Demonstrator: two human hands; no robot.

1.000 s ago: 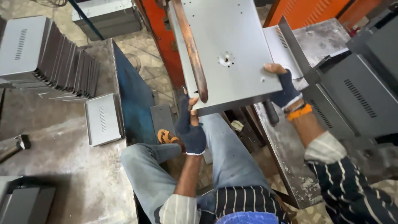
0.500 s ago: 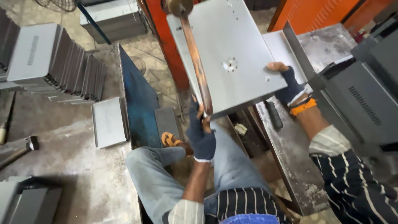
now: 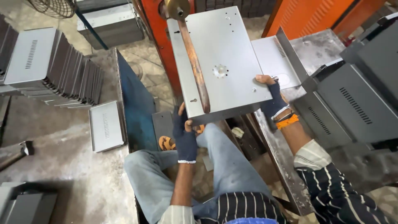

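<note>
A grey sheet-metal panel (image 3: pixel 232 49) with a round hole near its middle lies under a rusty copper-coloured machine arm (image 3: pixel 194 62). My left hand (image 3: pixel 185 135), in a dark fingerless glove, grips the panel's near-left corner from below. My right hand (image 3: pixel 271 97), also gloved, with an orange band at the wrist, holds the panel's right edge near its front corner. My legs in blue jeans sit under the panel.
A row of grey vented metal covers (image 3: pixel 54 68) stands at the left, and one cover (image 3: pixel 105 124) lies flat on the floor. More grey boxes (image 3: pixel 356 108) are stacked at the right. A hammer (image 3: pixel 18 151) lies at the far left. A blue plate (image 3: pixel 134 103) stands beside my left knee.
The panel has slid a little further under the machine arm. My left hand has dropped slightly lower at the near corner; my right hand keeps its hold on the right edge.
</note>
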